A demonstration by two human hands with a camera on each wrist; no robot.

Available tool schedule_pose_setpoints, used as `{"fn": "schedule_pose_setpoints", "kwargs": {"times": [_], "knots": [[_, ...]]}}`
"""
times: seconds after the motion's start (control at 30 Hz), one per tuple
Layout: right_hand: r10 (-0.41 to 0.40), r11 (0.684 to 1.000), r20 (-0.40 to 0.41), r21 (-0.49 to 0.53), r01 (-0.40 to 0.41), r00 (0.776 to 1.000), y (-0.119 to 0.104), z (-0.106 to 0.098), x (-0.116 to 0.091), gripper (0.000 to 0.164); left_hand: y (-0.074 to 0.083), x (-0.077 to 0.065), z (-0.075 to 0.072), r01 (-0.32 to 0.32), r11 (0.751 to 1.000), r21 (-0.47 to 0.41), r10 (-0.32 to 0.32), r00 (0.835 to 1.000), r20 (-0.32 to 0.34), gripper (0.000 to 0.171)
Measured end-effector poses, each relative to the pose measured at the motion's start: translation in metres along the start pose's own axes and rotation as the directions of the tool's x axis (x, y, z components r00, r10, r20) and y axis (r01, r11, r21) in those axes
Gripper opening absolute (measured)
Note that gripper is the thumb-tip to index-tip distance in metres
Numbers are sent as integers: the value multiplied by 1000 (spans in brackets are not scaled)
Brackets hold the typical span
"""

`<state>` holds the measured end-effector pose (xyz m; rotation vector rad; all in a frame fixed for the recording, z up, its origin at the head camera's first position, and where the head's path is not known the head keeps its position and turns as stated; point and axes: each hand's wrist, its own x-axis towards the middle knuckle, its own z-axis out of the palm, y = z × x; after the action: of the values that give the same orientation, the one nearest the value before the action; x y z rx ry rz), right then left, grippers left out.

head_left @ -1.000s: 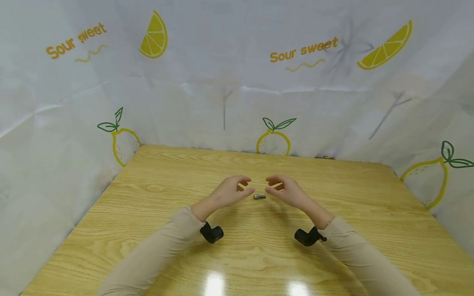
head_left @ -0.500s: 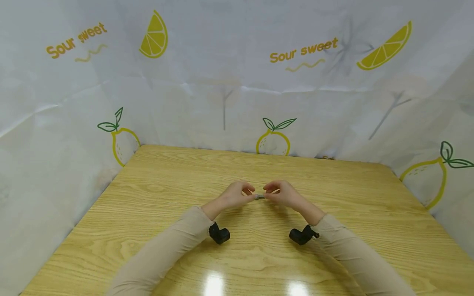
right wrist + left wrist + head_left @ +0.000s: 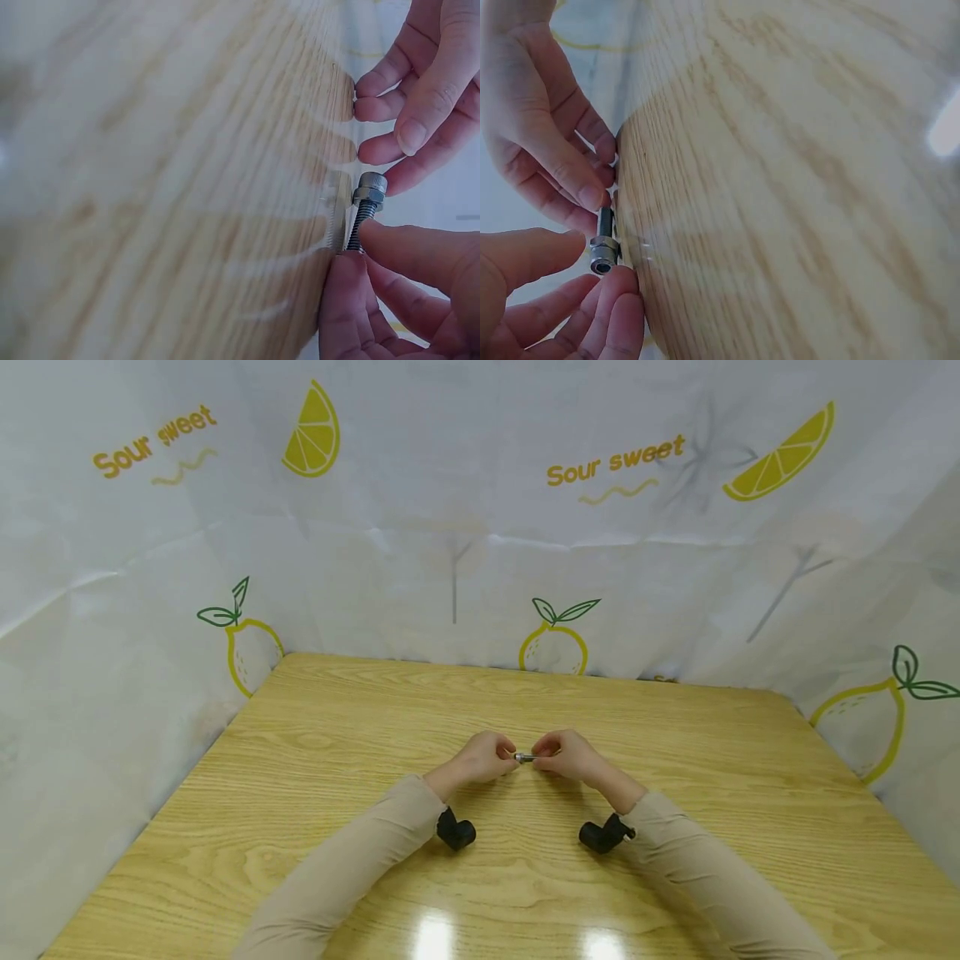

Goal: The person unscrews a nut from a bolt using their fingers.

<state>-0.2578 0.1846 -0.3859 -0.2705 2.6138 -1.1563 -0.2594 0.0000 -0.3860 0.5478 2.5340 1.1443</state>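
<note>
A small metal socket-head bolt [image 3: 525, 758] with a hex nut [image 3: 368, 197] against its head lies level between my two hands, at or just above the tabletop. My right hand [image 3: 573, 756] pinches its threaded end between thumb and index finger, clearest in the right wrist view. Around the bolt's head is my left hand [image 3: 482, 757], thumb on one side and fingers on the other. In the left wrist view a gap shows between the left thumb [image 3: 544, 253] and the bolt head [image 3: 602, 262]. The left index fingertip is close beside the head; I cannot tell whether it touches.
The wood-grain table [image 3: 337, 735] extends all around the hands. White cloth [image 3: 420, 568] printed with lemons stands behind it and at both sides. A black wrist-worn camera [image 3: 457, 832] hangs under the left sleeve, and a matching camera [image 3: 600, 835] under the right.
Both hands have come inward and down to the bolt, which lay untouched between them a second ago. My right thumb and index finger have taken hold of its threaded end.
</note>
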Motion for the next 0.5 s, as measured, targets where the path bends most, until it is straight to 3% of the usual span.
{"fn": "schedule_pose_setpoints", "kwargs": {"times": [0.5], "knots": [[9, 997, -27, -80, -11, 1000, -3, 4, 6, 14, 4, 7, 4, 26, 998, 58, -24, 999, -23, 20]]}}
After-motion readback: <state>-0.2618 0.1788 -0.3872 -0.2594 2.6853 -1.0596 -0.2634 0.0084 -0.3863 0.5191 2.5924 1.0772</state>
